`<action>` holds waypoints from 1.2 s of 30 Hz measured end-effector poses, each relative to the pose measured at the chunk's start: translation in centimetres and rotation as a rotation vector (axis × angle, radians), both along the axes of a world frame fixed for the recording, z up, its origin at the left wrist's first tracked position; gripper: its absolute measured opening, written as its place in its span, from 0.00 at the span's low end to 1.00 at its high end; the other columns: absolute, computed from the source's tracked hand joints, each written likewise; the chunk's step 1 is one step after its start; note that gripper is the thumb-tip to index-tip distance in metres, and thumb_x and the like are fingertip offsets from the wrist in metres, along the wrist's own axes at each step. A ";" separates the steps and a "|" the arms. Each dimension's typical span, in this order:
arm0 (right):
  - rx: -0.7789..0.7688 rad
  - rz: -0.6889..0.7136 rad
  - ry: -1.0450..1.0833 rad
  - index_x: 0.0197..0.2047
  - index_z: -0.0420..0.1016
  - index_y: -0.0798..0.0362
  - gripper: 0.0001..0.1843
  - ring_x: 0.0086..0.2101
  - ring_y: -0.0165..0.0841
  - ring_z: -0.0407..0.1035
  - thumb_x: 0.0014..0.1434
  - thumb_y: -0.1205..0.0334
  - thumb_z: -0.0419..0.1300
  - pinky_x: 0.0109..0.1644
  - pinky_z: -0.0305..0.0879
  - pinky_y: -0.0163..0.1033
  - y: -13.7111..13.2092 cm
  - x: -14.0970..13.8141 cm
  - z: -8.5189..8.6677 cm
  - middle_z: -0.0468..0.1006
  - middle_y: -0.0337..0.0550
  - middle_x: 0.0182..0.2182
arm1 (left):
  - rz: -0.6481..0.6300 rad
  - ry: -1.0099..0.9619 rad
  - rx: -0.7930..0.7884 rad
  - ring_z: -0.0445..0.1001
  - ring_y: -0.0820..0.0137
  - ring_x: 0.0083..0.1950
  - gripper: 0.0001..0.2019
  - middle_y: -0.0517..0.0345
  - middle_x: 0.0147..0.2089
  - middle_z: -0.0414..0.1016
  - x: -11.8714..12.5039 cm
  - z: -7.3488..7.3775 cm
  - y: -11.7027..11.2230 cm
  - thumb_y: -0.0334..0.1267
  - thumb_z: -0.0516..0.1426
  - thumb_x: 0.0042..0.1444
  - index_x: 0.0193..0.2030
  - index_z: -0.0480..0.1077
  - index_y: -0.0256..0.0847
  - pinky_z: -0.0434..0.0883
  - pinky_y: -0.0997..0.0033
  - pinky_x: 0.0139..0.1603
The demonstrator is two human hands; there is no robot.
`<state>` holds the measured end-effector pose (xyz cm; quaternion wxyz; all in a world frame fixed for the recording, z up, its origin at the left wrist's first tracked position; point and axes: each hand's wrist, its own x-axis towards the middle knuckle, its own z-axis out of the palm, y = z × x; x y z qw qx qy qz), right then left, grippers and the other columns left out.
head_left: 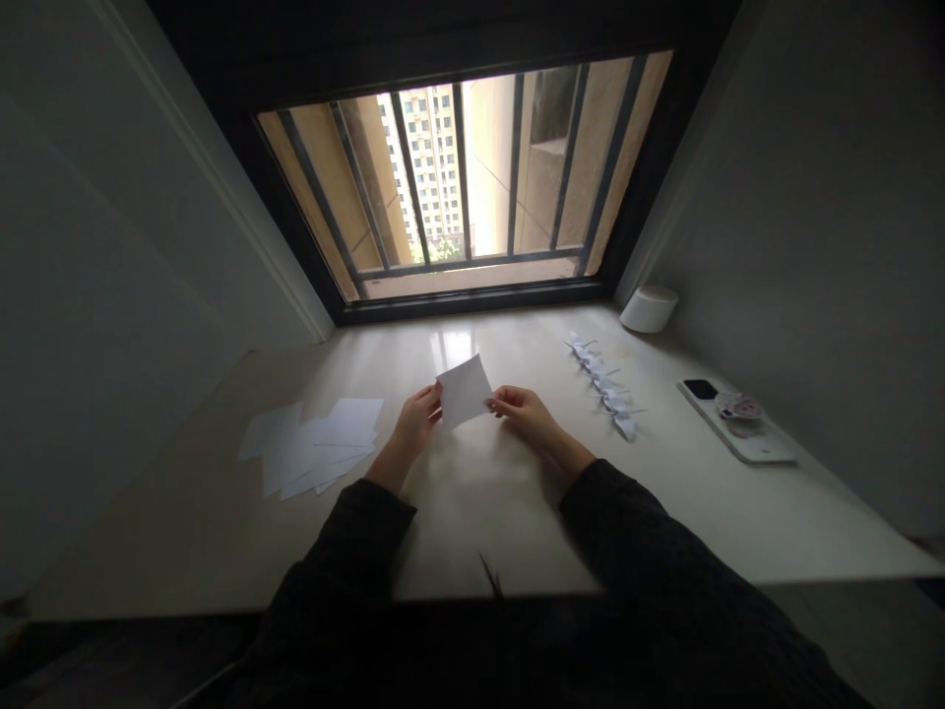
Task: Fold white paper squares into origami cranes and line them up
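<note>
A white square sheet of paper (465, 392) is held up over the middle of the table, tilted a little. My left hand (417, 418) pinches its left edge. My right hand (526, 412) grips its lower right corner between thumb and fingers. To the left lie several loose white paper sheets (317, 445), overlapping in a spread pile. Right of my right hand runs a slanting row of several small folded white paper figures (601, 382) with thin pointed ends; they look like paper cranes.
A phone (738, 423) with a round grip on its back lies at the right. Behind it, a white cylindrical object (649, 308) stands by the wall. A barred window (465, 177) closes off the far side of the pale table (472, 532).
</note>
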<state>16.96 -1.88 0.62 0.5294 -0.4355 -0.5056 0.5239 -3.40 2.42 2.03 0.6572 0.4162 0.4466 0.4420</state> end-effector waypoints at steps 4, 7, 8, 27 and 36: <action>-0.014 -0.105 0.010 0.24 0.72 0.53 0.19 0.24 0.27 0.62 0.44 0.43 0.64 0.31 0.59 0.35 0.4 0.5 -0.3 0.70 0.37 0.21 | 0.172 0.033 0.076 0.73 0.68 0.41 0.21 0.53 0.39 0.75 -0.3 -0.1 0.3 0.55 0.64 0.39 0.33 0.73 0.40 0.67 0.70 0.40; -0.015 -0.152 0.013 0.24 0.71 0.53 0.21 0.22 0.27 0.61 0.43 0.42 0.64 0.29 0.58 0.35 0.6 0.6 -0.4 0.69 0.36 0.20 | 0.244 0.097 0.126 0.72 0.68 0.40 0.21 0.54 0.36 0.75 -0.2 -0.1 0.2 0.56 0.64 0.38 0.32 0.72 0.40 0.66 0.71 0.39; -0.013 -0.169 0.022 0.24 0.71 0.53 0.21 0.22 0.27 0.61 0.43 0.42 0.65 0.28 0.57 0.35 0.7 0.6 -0.4 0.68 0.36 0.19 | 0.257 0.112 0.141 0.72 0.69 0.39 0.21 0.54 0.35 0.74 -0.1 -0.2 0.2 0.56 0.63 0.38 0.32 0.72 0.40 0.66 0.71 0.38; 0.037 -0.150 -0.030 0.38 0.72 0.51 0.22 0.16 0.26 0.59 0.42 0.48 0.68 0.21 0.55 0.33 0.1 0.4 -0.1 0.64 0.28 0.12 | 0.218 0.209 0.439 0.68 0.75 0.20 0.16 0.60 0.21 0.71 0.8 0.2 -0.7 0.49 0.60 0.49 0.33 0.71 0.37 0.67 0.76 0.23; 0.045 -0.050 0.111 0.31 0.71 0.53 0.18 0.23 0.31 0.71 0.44 0.49 0.68 0.29 0.66 0.36 0.3 0.4 -0.1 0.79 0.41 0.23 | 0.237 0.126 0.483 0.75 0.70 0.26 0.15 0.57 0.24 0.76 0.9 0.8 -0.9 0.48 0.60 0.49 0.34 0.69 0.37 0.73 0.70 0.30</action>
